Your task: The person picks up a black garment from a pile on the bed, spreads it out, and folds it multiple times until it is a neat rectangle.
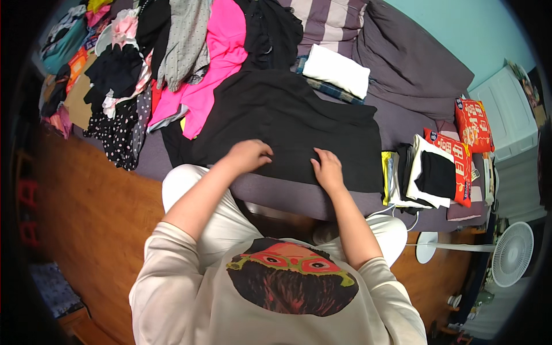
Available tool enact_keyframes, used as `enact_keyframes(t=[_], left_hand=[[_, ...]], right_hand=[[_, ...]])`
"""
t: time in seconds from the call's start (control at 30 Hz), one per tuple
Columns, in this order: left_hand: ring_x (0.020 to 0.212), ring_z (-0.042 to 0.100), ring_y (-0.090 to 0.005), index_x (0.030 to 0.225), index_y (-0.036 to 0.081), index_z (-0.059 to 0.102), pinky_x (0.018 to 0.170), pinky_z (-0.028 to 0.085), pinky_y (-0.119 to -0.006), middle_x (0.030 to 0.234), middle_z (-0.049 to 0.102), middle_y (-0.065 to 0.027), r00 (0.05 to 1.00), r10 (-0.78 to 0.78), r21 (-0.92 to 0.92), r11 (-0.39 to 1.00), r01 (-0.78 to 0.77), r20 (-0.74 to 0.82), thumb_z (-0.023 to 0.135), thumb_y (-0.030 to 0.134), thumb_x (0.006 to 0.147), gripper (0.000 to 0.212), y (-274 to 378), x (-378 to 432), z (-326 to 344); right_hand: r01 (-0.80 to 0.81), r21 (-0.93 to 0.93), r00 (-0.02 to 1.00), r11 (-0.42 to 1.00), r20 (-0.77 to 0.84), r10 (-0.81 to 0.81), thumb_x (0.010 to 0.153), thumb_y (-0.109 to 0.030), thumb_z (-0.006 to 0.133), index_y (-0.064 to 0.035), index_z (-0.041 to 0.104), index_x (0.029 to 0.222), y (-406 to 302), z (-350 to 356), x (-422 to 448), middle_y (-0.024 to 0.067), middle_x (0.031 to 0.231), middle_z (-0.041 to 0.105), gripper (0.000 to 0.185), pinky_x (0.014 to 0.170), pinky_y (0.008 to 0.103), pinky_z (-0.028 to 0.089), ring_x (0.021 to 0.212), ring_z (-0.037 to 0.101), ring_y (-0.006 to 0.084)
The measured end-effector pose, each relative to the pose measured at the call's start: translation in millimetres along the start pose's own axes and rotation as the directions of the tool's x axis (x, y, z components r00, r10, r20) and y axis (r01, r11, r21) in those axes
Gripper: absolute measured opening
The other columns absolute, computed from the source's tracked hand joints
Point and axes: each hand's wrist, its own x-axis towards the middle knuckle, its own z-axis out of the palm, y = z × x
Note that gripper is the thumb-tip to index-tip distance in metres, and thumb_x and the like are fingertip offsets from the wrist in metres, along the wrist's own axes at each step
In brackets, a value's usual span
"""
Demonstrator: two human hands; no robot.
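A large black cloth garment (pixel 293 116) lies spread over the edge of the grey sofa seat (pixel 276 189) in front of me, slightly wrinkled. My left hand (pixel 251 156) rests at or just above its lower middle, fingers bent and thumb apart, with no fold of cloth seen between them. To the right, my right hand (pixel 328 169) lies near the garment's lower edge, its thumb and fingertips spread on the fabric. Beyond the garment is a folded white cloth (pixel 337 71) on top of a folded plaid cloth (pixel 334 91).
Unfolded clothes, including a bright pink garment (pixel 224 56) and a grey dotted one (pixel 185 39), heap up at the left. Folded clothes (pixel 435 172) lean by red printed packages (pixel 473 125) at the right. A white fan (pixel 512 254) stands beyond the sofa's right end.
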Motion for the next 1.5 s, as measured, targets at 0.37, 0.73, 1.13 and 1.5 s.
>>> enact_keyframes(t=[0.37,0.73,1.13,1.5], left_hand=[[0.094,0.065,-0.0289,0.116,0.008,0.062,0.083,0.053,-0.038,0.103,0.063,-0.0111,0.925,-0.295,-0.096,0.955,0.280,-0.240,0.080,0.022,0.080,0.043,-76.2,-17.7,-48.5],[0.116,0.062,-0.0336,0.133,0.014,0.050,0.094,0.052,-0.044,0.132,0.055,-0.0114,0.820,-0.573,0.102,0.815,0.571,-0.012,0.083,0.044,0.076,0.071,-57.9,13.5,-54.6],[0.111,0.064,-0.0309,0.120,0.012,0.059,0.089,0.052,-0.041,0.117,0.066,-0.0110,0.846,-0.533,0.066,0.844,0.533,-0.011,0.084,0.038,0.076,0.057,-68.5,12.1,-69.6],[0.107,0.059,-0.0313,0.117,0.012,0.064,0.091,0.049,-0.040,0.103,0.065,-0.0106,0.939,-0.268,-0.036,0.963,0.266,-0.215,0.089,0.011,0.061,0.062,-81.2,5.9,-70.3]], right_hand=[[-0.450,0.292,0.817,0.844,0.515,0.258,0.082,-0.037,0.080,-0.0008,0.054,0.135,-112.7,72.4,117.7,0.0168,0.112,0.069,0.069,0.091,0.0367,0.052,0.105,0.066,0.0298],[-0.690,0.705,0.712,0.161,0.702,-0.019,0.081,0.001,0.072,-0.0100,0.061,0.108,-74.6,81.9,119.2,0.0045,0.099,0.067,0.032,0.081,0.0282,0.054,0.093,0.066,0.0155],[-0.461,0.215,0.818,0.861,0.478,0.318,0.064,-0.040,0.094,0.0010,0.046,0.133,-119.3,72.0,160.8,0.0184,0.108,0.067,0.093,0.091,0.0356,0.052,0.105,0.066,0.0276],[-0.112,0.760,0.784,0.640,0.463,-0.413,0.082,0.006,0.070,-0.0059,0.070,0.092,-129.0,23.0,161.4,0.0002,0.091,0.058,0.015,0.089,0.0264,0.050,0.095,0.061,0.0119]])
